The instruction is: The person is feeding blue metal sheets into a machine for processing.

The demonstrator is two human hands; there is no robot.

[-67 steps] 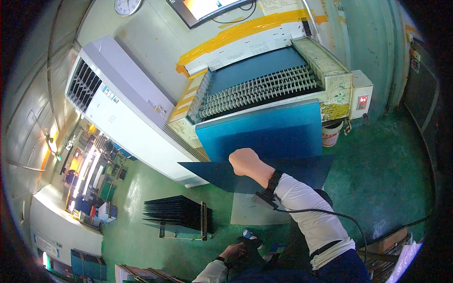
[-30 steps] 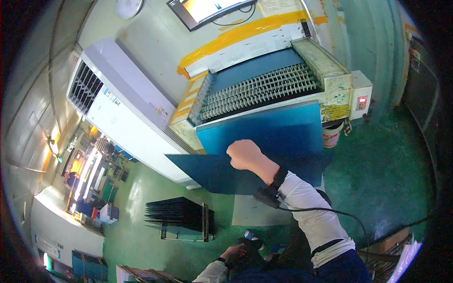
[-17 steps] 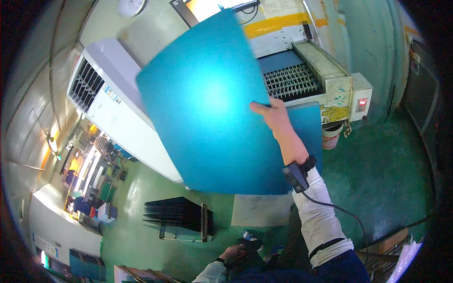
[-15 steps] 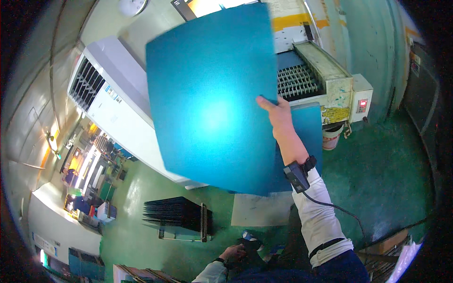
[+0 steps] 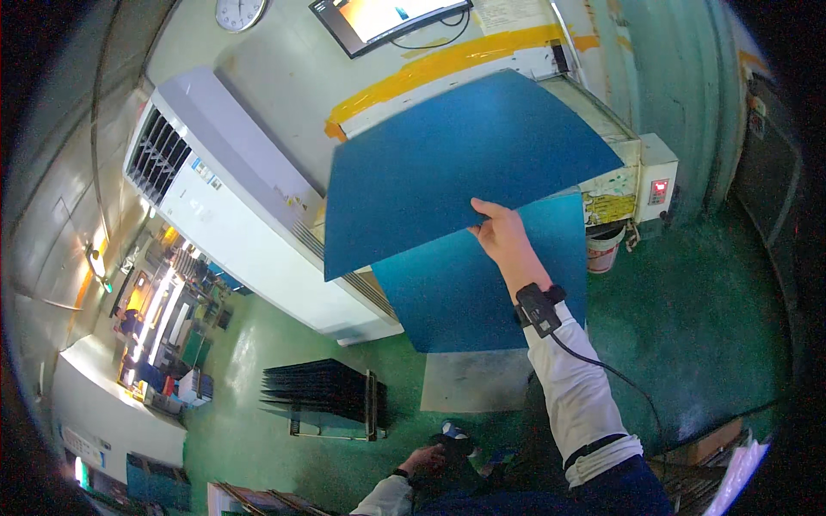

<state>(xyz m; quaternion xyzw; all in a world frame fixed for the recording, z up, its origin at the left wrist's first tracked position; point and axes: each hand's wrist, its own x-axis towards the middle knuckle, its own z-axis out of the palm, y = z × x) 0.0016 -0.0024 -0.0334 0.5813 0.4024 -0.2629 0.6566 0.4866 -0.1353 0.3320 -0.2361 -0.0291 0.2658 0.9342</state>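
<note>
While I stand before the machine (image 5: 602, 112), my right hand (image 5: 506, 242) holds the upper blue sheet (image 5: 456, 163) by the middle of its near edge, thumb on top and fingers (image 5: 483, 208) curled beneath, so the grip is closed on the sheet. Held at that one point, the sheet stays nearly flat and tilts up and away from me, its far corners over the machine top; a thin panel of this kind, I judge, would sag or kink if pinched at a corner. A second blue sheet (image 5: 465, 292) lies below it on the sloping worktop (image 5: 525, 340) at the machine's front, apart from the raised one, with its lower edge toward me. A wrist device (image 5: 539, 308) with a cable sits just behind the hand, clear of both sheets.

My left hand (image 5: 423, 458) is low near the bottom of the view, by a dark object (image 5: 453, 433) at the floor; whether its fingers are closed on anything I cannot tell, since the hand is small and partly hidden.

Surroundings: a rack (image 5: 331, 397) of dark sheets stands on the green floor (image 5: 705, 344) to my left, well apart from the machine; a white cabinet (image 5: 232, 206) stands against the wall; a bucket (image 5: 602, 248) sits just beside the machine's right end; a clock (image 5: 239, 10) and a screen (image 5: 387, 17) hang above.
</note>
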